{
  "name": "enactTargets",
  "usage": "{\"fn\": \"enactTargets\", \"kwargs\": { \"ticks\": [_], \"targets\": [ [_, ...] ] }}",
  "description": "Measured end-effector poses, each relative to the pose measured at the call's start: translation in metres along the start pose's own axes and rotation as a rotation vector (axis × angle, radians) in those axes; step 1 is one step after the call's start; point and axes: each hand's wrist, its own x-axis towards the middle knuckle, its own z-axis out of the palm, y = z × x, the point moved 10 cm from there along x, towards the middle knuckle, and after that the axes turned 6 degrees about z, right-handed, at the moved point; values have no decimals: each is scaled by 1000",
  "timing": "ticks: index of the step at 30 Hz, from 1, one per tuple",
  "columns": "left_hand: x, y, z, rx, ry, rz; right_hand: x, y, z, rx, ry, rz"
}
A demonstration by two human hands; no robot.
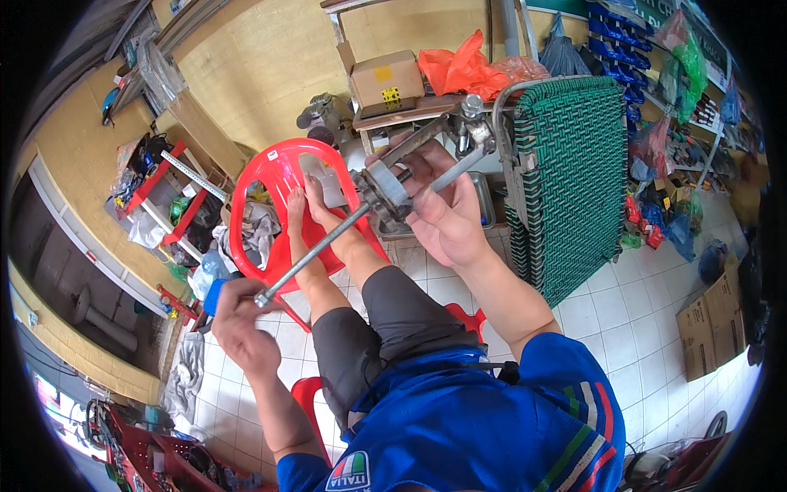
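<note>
My right hand is closed around a greasy metal assembly with a round, ring-shaped body. Two bars run from the body up to a bolted clamp joint. A long, thin metal rod slants down and left from the ring to a nut-like tip. Beside that tip, my left hand has curled fingers, slightly blurred, around a small blue piece. Most of the blue piece is hidden, so its kind cannot be made out. Whether the left fingers touch the rod is unclear.
My bare feet rest on a red plastic chair ahead. To the right stands a folded green woven frame. A bench behind holds a cardboard box and an orange bag. A red shelf stands left; another box lies right.
</note>
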Motion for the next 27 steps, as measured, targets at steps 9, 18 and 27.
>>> {"fn": "enactTargets", "kwargs": {
  "ticks": [9,18,27],
  "targets": [
    [-1,2,13,-129,-9,-126,-1,-1,-6,-57,19,-26],
    [4,20,8,6,-26,196,0,0,-2,-51,0,-27],
    [3,16,-2,-100,154,51,0,3,-4,-41,3,-28]
  ]
}}
